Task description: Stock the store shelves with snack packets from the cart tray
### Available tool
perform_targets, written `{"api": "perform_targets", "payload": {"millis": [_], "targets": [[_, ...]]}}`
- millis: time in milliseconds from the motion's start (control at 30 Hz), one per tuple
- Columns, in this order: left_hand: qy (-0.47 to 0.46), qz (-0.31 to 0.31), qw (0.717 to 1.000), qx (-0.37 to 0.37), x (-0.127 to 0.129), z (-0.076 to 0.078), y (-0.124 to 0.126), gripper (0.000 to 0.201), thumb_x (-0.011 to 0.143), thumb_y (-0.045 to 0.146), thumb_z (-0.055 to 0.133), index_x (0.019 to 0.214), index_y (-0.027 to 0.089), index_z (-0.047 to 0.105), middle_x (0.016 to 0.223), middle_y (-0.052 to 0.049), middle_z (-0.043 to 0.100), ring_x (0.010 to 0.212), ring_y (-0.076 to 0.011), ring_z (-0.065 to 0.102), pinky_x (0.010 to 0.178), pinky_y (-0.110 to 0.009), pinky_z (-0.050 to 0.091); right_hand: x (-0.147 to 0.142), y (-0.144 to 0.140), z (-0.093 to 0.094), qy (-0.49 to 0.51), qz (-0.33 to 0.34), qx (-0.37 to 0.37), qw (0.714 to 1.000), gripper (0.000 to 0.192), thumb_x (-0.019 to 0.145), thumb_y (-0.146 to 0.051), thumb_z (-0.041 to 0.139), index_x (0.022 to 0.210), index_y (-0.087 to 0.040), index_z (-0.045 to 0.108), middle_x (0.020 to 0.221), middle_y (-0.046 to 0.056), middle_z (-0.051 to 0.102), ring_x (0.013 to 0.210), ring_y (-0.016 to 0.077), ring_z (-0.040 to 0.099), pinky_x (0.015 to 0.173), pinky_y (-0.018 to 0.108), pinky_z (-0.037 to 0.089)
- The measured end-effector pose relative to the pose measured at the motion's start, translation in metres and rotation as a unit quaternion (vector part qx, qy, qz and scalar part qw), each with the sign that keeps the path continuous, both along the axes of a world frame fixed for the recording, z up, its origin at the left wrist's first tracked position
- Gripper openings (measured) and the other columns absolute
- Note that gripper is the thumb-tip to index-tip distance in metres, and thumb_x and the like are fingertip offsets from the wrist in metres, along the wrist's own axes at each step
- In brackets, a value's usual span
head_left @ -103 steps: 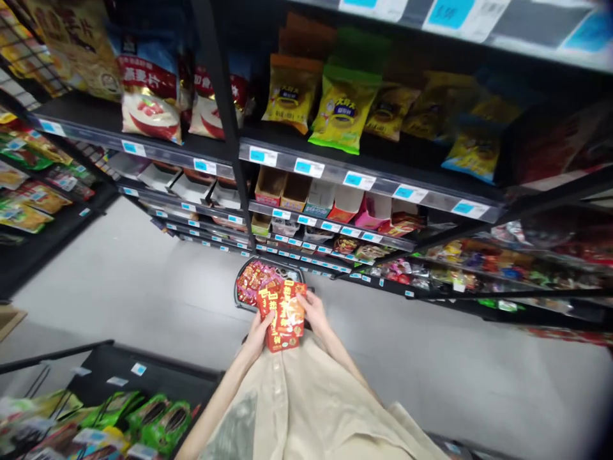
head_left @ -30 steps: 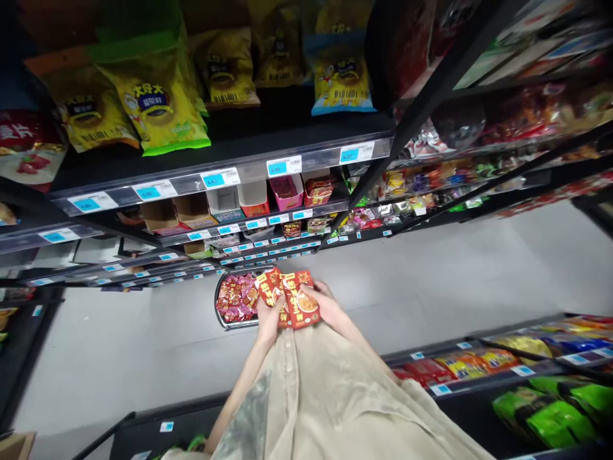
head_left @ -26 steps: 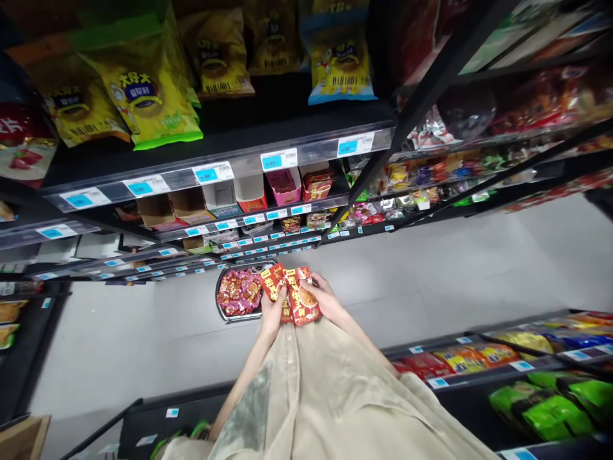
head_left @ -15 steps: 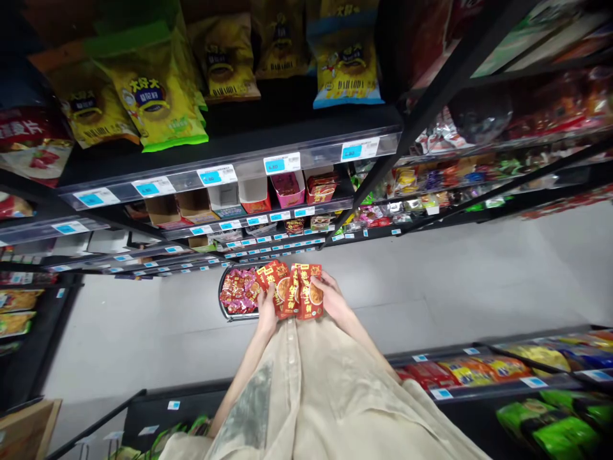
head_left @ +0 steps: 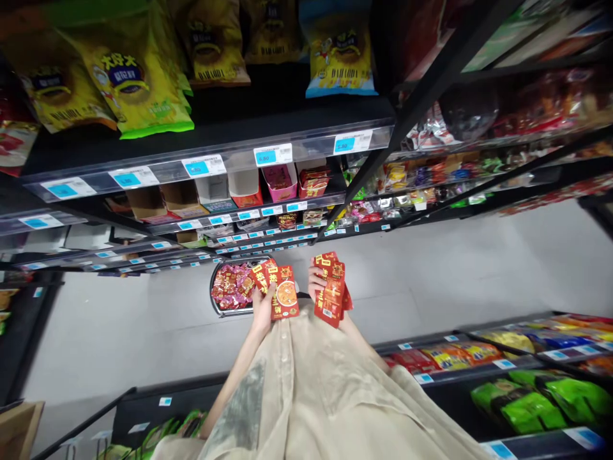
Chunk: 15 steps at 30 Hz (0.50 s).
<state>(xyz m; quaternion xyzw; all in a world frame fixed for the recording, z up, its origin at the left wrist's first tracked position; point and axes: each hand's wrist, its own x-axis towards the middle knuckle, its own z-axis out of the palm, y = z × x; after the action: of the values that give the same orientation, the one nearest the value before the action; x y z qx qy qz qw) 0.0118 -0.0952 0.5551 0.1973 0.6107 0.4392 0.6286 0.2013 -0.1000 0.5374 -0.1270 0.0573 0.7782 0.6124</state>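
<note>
Now the red packets are split into two bunches at the centre of the frame. The left packets (head_left: 280, 295) stand roughly upright, long axis running up the frame, printed fronts to the camera. The right packets (head_left: 331, 289) hang with their long axis tilted slightly, tops toward the shelves (head_left: 225, 137). The left hand (head_left: 263, 308) is curled around its bunch from below; the right hand (head_left: 316, 284) pinches its bunch at the upper left edge. Half a second ago both hands held one fan together. A basket (head_left: 214, 299) of red sweets sits on the floor just left of the hands.
</note>
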Motion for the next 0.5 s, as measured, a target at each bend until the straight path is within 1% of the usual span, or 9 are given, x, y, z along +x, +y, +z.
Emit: {"api": "perform_targets", "payload": {"millis": [67, 100, 167, 233, 300, 367, 433, 500], "targets": [[0.005, -0.004, 1.0, 0.007, 0.0, 0.001, 0.0, 0.061, 0.066, 0.052, 0.088, 0.112, 0.017, 0.068, 0.112, -0.013, 0.076, 0.094, -0.0269, 0.074, 0.086, -0.039, 0.058, -0.002, 0.001, 0.006, -0.103, 0.003, -0.044, 0.994, 0.041, 0.077, -0.034, 0.08, 0.114, -0.031, 0.063, 0.075, -0.007, 0.061, 0.052, 0.0069, 0.051, 0.047, 0.018, 0.047], [0.008, -0.007, 1.0, 0.012, 0.0, 0.001, 0.0, 0.06, 0.067, 0.052, 0.087, 0.112, 0.017, 0.068, 0.113, -0.013, 0.076, 0.095, -0.0268, 0.074, 0.086, -0.039, 0.058, -0.005, 0.001, 0.009, -0.161, 0.019, -0.062, 0.985, 0.04, 0.075, -0.033, 0.083, 0.111, -0.03, 0.065, 0.077, -0.006, 0.065, 0.056, 0.0085, 0.056, 0.051, 0.02, 0.05], [0.02, -0.015, 0.999, 0.025, 0.0, 0.003, 0.0, 0.057, 0.068, 0.05, 0.087, 0.11, 0.016, 0.068, 0.113, -0.013, 0.076, 0.095, -0.0262, 0.074, 0.087, -0.039, 0.057, -0.011, 0.001, 0.016, -0.272, 0.051, -0.085, 0.957, 0.04, 0.069, -0.032, 0.088, 0.105, -0.026, 0.07, 0.085, -0.002, 0.073, 0.069, 0.0139, 0.066, 0.064, 0.026, 0.056], [0.04, -0.021, 0.998, 0.04, -0.001, 0.004, -0.001, 0.054, 0.068, 0.048, 0.088, 0.107, 0.015, 0.069, 0.11, -0.013, 0.077, 0.094, -0.0259, 0.074, 0.086, -0.038, 0.057, -0.018, 0.0, 0.021, -0.35, 0.075, -0.091, 0.929, 0.04, 0.067, -0.034, 0.091, 0.101, -0.022, 0.073, 0.095, 0.002, 0.077, 0.082, 0.0195, 0.071, 0.078, 0.031, 0.057], [0.053, -0.019, 0.997, 0.049, -0.003, 0.004, -0.002, 0.053, 0.068, 0.046, 0.088, 0.106, 0.014, 0.07, 0.109, -0.013, 0.077, 0.093, -0.026, 0.074, 0.086, -0.037, 0.057, -0.023, -0.002, 0.024, -0.395, 0.092, -0.09, 0.91, 0.042, 0.067, -0.038, 0.091, 0.1, -0.019, 0.074, 0.098, 0.004, 0.078, 0.088, 0.0226, 0.073, 0.085, 0.035, 0.057], [0.049, -0.014, 0.997, 0.05, -0.003, 0.003, -0.003, 0.054, 0.068, 0.046, 0.088, 0.106, 0.014, 0.07, 0.11, -0.013, 0.077, 0.094, -0.0263, 0.074, 0.087, -0.038, 0.057, -0.025, -0.002, 0.024, -0.419, 0.101, -0.094, 0.898, 0.043, 0.067, -0.041, 0.09, 0.099, -0.019, 0.074, 0.095, 0.004, 0.079, 0.089, 0.0235, 0.073, 0.085, 0.036, 0.057], [0.035, -0.008, 0.998, 0.049, -0.003, 0.002, -0.004, 0.054, 0.07, 0.049, 0.087, 0.108, 0.015, 0.07, 0.111, -0.013, 0.077, 0.096, -0.0265, 0.074, 0.087, -0.038, 0.058, -0.026, -0.002, 0.023, -0.419, 0.107, -0.099, 0.896, 0.044, 0.066, -0.043, 0.09, 0.099, -0.019, 0.074, 0.095, 0.004, 0.079, 0.088, 0.0234, 0.074, 0.085, 0.036, 0.056], [0.018, 0.005, 0.999, 0.047, -0.002, -0.001, -0.005, 0.054, 0.074, 0.053, 0.083, 0.11, 0.015, 0.07, 0.114, -0.014, 0.076, 0.099, -0.0266, 0.073, 0.089, -0.037, 0.057, -0.025, -0.001, 0.023, -0.397, 0.107, -0.102, 0.906, 0.045, 0.065, -0.043, 0.091, 0.1, -0.019, 0.074, 0.097, 0.005, 0.08, 0.087, 0.0235, 0.074, 0.085, 0.036, 0.057]]}}
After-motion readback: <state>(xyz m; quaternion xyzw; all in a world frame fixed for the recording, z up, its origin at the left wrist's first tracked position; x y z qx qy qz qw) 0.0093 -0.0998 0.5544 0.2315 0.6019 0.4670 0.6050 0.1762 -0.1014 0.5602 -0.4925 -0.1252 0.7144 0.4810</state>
